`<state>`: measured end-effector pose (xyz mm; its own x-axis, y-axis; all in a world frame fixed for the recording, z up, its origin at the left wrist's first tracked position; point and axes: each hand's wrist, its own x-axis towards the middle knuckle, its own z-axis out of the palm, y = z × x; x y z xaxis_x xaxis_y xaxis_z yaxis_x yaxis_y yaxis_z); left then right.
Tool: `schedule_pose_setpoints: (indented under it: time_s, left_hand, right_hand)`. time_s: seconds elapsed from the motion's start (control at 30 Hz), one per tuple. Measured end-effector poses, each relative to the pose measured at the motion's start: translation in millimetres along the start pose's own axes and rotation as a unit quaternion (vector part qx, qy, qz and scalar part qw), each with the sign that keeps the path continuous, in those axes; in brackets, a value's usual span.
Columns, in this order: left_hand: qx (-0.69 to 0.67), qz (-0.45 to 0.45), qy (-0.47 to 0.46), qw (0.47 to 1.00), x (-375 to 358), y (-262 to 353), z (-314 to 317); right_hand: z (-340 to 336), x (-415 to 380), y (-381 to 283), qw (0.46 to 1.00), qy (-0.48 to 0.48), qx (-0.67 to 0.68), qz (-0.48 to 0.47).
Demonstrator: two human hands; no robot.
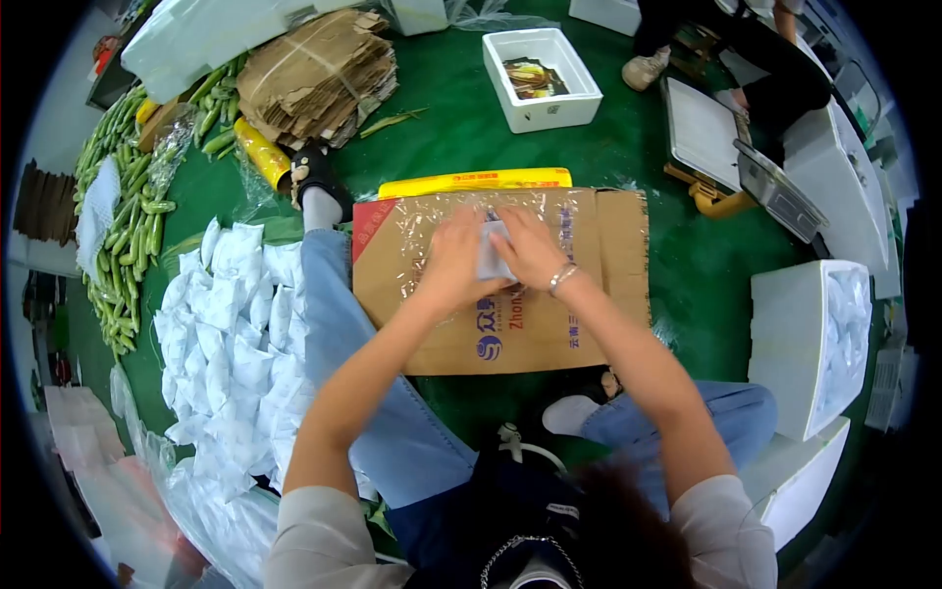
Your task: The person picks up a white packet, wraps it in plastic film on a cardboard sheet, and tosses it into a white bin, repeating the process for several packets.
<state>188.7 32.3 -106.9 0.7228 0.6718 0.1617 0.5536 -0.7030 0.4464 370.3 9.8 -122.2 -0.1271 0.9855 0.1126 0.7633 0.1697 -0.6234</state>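
Observation:
A flat brown cardboard piece [608, 285] with blue and red print lies on the floor in front of me. Over its middle, my left hand [454, 257] and my right hand [531, 247] are bent around a small pale, whitish item [494, 247]. Its exact nature is unclear. Both hands touch it, the left along its left side and lower edge, the right from the right and above. A yellow printed roll [476, 181] lies along the cardboard's far edge.
White packets [240, 344] are heaped at left, green produce [128, 236] beyond them. Stacked cardboard [314, 74], a foam box [543, 108] and a scale [705, 133] stand ahead. Another person [775, 74] is at upper right, foam boxes [795, 353] at right.

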Motion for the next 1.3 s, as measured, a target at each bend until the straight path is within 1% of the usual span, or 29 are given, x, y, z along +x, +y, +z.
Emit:
schedule_pose_setpoints:
  time_s: [0.03,0.07,0.13,0.27,0.33,0.37,0.4,0.43,0.47,0.53,0.57,0.6,0.63,0.67,0.7,0.73,0.77,0.8,0.83,0.9,0.93,0.97,1.0,1.07,1.17,1.2,1.23,1.27,1.3]
  left_hand:
    - [0.025,-0.100,0.064,0.993,-25.6,-4.2,-7.9]
    - [0.050,-0.198,0.127,0.971,-47.4,-7.3,-15.8]
    - [0.120,-0.336,-0.055,0.932,-77.1,0.4,-39.3]
    - [0.107,-0.304,-0.099,0.942,-109.5,-25.7,-0.2]
    - [-0.073,-0.266,-0.141,0.951,-113.2,-46.1,-1.7]
    - [-0.073,-0.262,-0.137,0.953,-105.8,-41.5,-23.6]
    - [-0.341,-0.329,-0.078,0.877,-93.3,-28.2,-63.3]
    - [-0.579,-0.373,-0.017,0.725,-85.5,-23.3,-87.3]
    - [-0.578,-0.376,-0.019,0.724,-73.6,-20.5,-85.0]
    - [-0.505,-0.275,0.091,0.813,-35.8,4.8,-64.2]
    - [-0.346,-0.196,0.058,0.916,-28.3,9.3,-49.3]
    - [-0.172,-0.109,0.024,0.979,-24.2,7.8,-32.9]
    - [-0.167,-0.010,0.011,0.986,-25.5,-1.0,-23.1]
    - [-0.165,-0.005,0.012,0.986,-20.3,1.6,-27.9]
    - [-0.047,0.080,0.052,0.994,-17.0,7.3,-37.4]
    - [0.008,0.120,0.068,0.990,-17.9,9.9,-37.7]
    - [0.062,0.158,0.088,0.982,-19.1,12.1,-37.2]
    - [0.102,0.136,0.025,0.985,-17.9,6.6,-36.1]
    - [0.144,0.117,-0.037,0.982,-14.6,0.3,-37.1]
    - [0.129,0.120,-0.045,0.983,-7.9,-7.6,-35.7]
    - [0.112,0.117,-0.058,0.985,-7.0,-9.4,-34.5]
    - [0.108,0.117,-0.060,0.985,-5.0,-9.1,-35.3]
    - [0.104,0.099,-0.086,0.986,-1.1,-7.7,-38.9]
    - [0.100,0.087,-0.114,0.985,1.0,1.0,-45.6]
    - [0.088,0.079,-0.132,0.984,8.1,20.7,-61.0]
    - [0.093,0.069,-0.176,0.978,9.4,33.0,-65.5]
    - [0.096,0.059,-0.222,0.969,8.0,42.5,-66.7]
    - [0.096,0.058,-0.224,0.968,6.9,47.2,-65.9]
    - [0.066,0.051,-0.226,0.970,5.8,50.2,-65.1]
  right_hand:
    - [3.4,1.0,4.4,0.995,-0.034,-0.054,-0.077]
    - [-2.4,-1.4,8.3,0.995,-0.035,-0.051,-0.082]
    - [-23.8,-14.9,11.9,0.964,-0.187,-0.140,-0.130]
    - [-21.6,-17.6,6.0,0.955,-0.171,-0.201,-0.138]
    - [-25.9,-17.5,-5.4,0.960,-0.168,-0.200,-0.104]
    - [-29.0,-16.6,-8.1,0.963,-0.168,-0.198,-0.073]
    - [-30.4,-15.7,-8.5,0.963,-0.165,-0.200,-0.072]
    - [-27.7,-18.0,-11.2,0.959,-0.178,-0.200,-0.089]
    - [-23.6,-22.6,-15.6,0.955,-0.194,-0.199,-0.108]
    - [-12.9,-26.4,-34.8,0.945,-0.206,-0.222,-0.120]
    - [-10.4,-25.4,-40.7,0.937,-0.212,-0.246,-0.130]
    - [-11.6,-21.6,-39.2,0.937,-0.209,-0.250,-0.128]
    - [-13.9,-13.4,-34.4,0.936,-0.250,-0.218,-0.120]
    - [-17.3,-0.9,-29.5,0.934,-0.287,-0.183,-0.112]
    - [-25.1,12.5,-27.7,0.935,-0.335,-0.103,-0.050]
    - [-26.6,18.4,-24.5,0.935,-0.337,-0.100,-0.046]
    - [-27.7,22.0,-21.7,0.929,-0.369,-0.031,-0.007]
    - [-29.1,24.0,-20.1,0.918,-0.395,0.037,0.031]
    - [-31.5,18.4,-16.6,0.919,-0.391,0.036,0.032]
    - [-40.9,-12.7,0.4,0.960,-0.234,0.145,-0.052]
    - [-44.6,-25.9,7.8,0.963,-0.154,0.199,-0.094]
    - [-47.7,-35.5,12.5,0.971,-0.123,0.192,-0.077]
    - [-61.0,-38.6,13.8,0.970,-0.125,0.193,-0.073]
    - [-96.1,-31.7,17.3,0.973,-0.182,0.117,0.077]
    - [-116.2,-2.6,17.7,0.974,-0.169,0.140,0.053]
    - [-119.2,8.8,11.0,0.974,-0.169,0.140,0.051]
    - [-118.1,18.7,1.1,0.974,-0.185,0.112,0.065]
    - [-115.1,24.8,-12.0,0.973,-0.200,0.083,0.079]
    - [-104.3,18.4,-31.9,0.980,-0.185,0.039,0.059]
